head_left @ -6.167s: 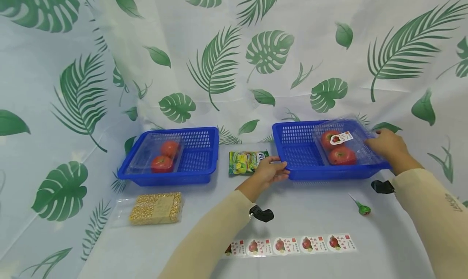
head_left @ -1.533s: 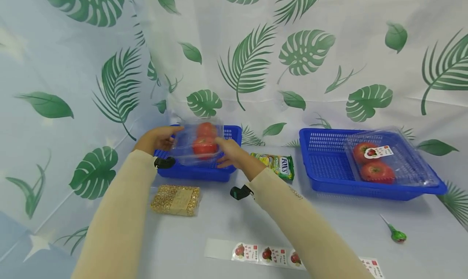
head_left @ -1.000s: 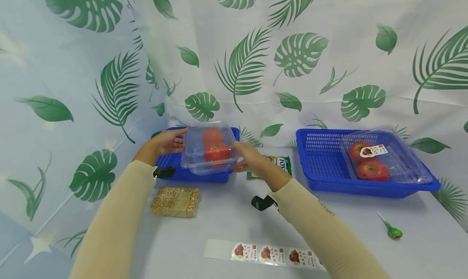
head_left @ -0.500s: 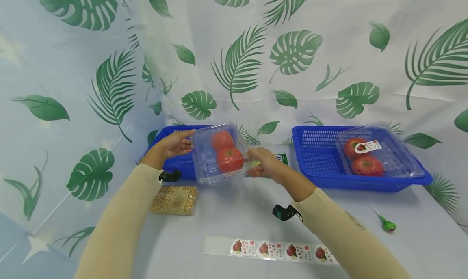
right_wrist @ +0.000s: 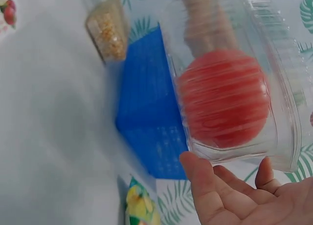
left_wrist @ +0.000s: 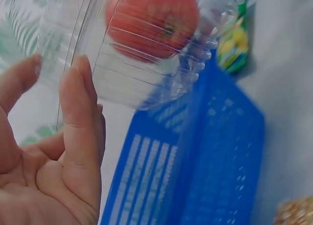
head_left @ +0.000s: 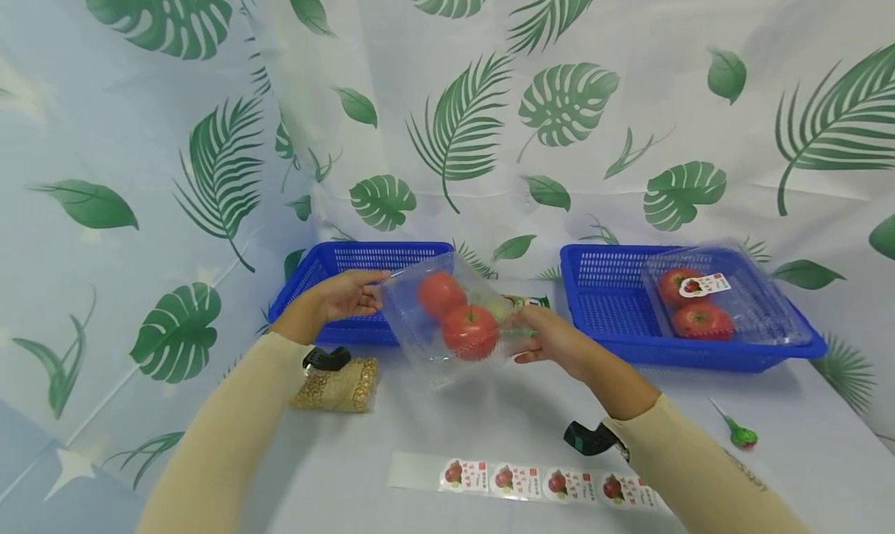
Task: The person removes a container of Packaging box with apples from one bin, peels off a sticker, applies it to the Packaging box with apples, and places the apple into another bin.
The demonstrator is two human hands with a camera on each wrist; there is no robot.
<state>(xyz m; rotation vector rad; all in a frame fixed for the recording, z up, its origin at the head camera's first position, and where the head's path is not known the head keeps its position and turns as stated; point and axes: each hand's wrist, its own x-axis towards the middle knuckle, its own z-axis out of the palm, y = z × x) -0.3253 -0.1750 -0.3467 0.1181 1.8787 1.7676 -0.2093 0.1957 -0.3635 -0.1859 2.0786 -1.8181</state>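
A clear plastic clamshell box (head_left: 423, 340) is held tilted in the air over the table, with two round red fruits (head_left: 470, 332) inside. My left hand (head_left: 346, 296) pinches its left edge; in the left wrist view the box rim lies between thumb and fingers (left_wrist: 78, 98). At the opposite side my right hand (head_left: 552, 338) holds the box edge, and the right wrist view shows thumb and fingers (right_wrist: 200, 178) at its corner. Behind my left hand stands a blue basket (head_left: 363, 333) from which the box has come.
On the right, another blue basket (head_left: 608, 350) holds a similar box (head_left: 758, 305) bearing a fruit sticker (head_left: 705, 285). A sticker strip (head_left: 520, 481) lies in front. A bag of corn kernels (head_left: 339, 386), a partly hidden green packet (head_left: 534, 301) and a green flower bud (head_left: 741, 434) also lie there.
Both hands have gone from the right basket to the left one, lifted the unstickered box out, and carried it right and nearer while tilting it.
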